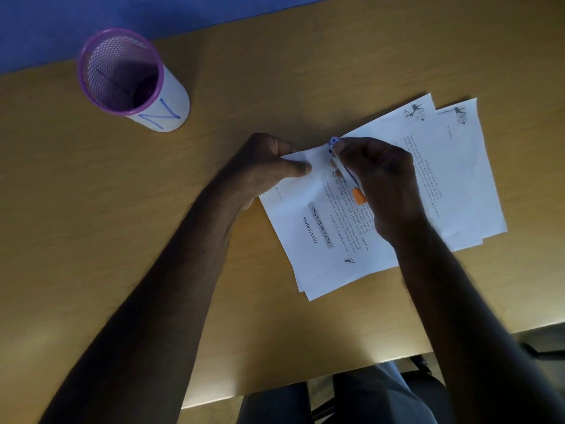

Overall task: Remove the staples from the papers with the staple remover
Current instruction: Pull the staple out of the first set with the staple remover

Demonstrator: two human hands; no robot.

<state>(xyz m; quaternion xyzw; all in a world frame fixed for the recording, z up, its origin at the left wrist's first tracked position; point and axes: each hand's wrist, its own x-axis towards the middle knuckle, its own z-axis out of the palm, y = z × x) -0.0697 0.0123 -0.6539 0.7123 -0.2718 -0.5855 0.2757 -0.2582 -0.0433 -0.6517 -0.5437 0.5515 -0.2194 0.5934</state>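
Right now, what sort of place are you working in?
Probably an office or study desk: a wooden desk with printed papers, a purple mesh pen holder, and a chair base below the desk edge.

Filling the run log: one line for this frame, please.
left hand pinches paper corner | right hand holds staple remover at that corner | staple not visible | purple cup apart, far left
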